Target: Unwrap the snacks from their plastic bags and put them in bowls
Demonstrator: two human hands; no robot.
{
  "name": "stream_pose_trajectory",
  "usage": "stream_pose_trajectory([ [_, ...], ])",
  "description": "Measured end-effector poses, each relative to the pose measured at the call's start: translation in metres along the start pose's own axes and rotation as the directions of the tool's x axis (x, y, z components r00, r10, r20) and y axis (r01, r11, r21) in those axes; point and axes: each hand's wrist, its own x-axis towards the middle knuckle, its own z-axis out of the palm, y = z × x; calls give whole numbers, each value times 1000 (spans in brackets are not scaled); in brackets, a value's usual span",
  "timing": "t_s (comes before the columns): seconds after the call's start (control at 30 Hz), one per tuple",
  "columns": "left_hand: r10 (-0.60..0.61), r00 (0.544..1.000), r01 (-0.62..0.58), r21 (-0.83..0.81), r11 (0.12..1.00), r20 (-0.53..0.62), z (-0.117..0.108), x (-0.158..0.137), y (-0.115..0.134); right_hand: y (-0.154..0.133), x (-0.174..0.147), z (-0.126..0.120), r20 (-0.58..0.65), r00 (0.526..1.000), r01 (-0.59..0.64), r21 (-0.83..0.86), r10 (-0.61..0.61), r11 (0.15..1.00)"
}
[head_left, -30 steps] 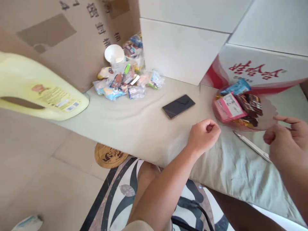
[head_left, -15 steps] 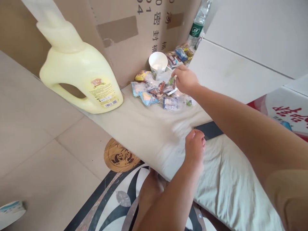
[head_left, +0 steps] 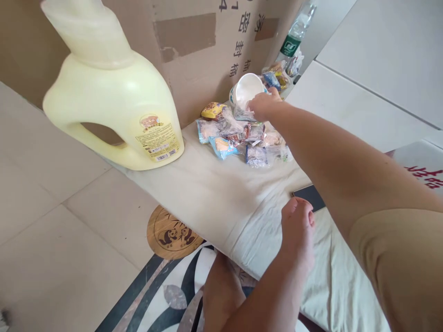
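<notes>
The white cup (head_left: 248,85) sits by the cardboard box (head_left: 197,78), just behind the snack packets (head_left: 224,147), its mouth tipped toward the right hand (head_left: 266,105), whose fingers are at the opening (whether that grip pinches cup or packet, one cannot tell). The left hand (head_left: 297,220), grip pressed into a fist, is near the dark phone (head_left: 310,196) on the pale cloth (head_left: 221,193).

Under diffuse, moderately bright light, the pale yellow jug (head_left: 117,97) bears a faint sheen, the cardboard box (head_left: 194,83) is darkest to its left, and wrapped snacks (head_left: 238,133) to its right show softened detail.
</notes>
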Motion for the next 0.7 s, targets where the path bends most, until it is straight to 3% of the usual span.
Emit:
stream_pose_trajectory([
  [0.07, 29, 1000, -29, 12, 1000, 4, -1, -4, -2, 0, -14, -4, -52, 998, -37, 55, 40, 998],
  [0.27, 67, 998, -67, 73, 995, 2, 3, -9, -12, 4, -51, -14, 37, 999, -33, -112, 37, 993],
  [0.5, 35, 999, -35, 104, 994, 4, 14, 1, -25, 28, -60, 2, 112, 957, -258, -90, 267, 962],
  [0.63, 6, 1000, -7, 112, 994, 5, 16, 5, -27, 47, -64, 21, -46, 985, -171, -105, 167, 980],
  [0.7, 13, 999, -16, 106, 994, 32, 15, 6, -26, 50, -64, 26, -156, 973, -192, -120, 173, 974],
])
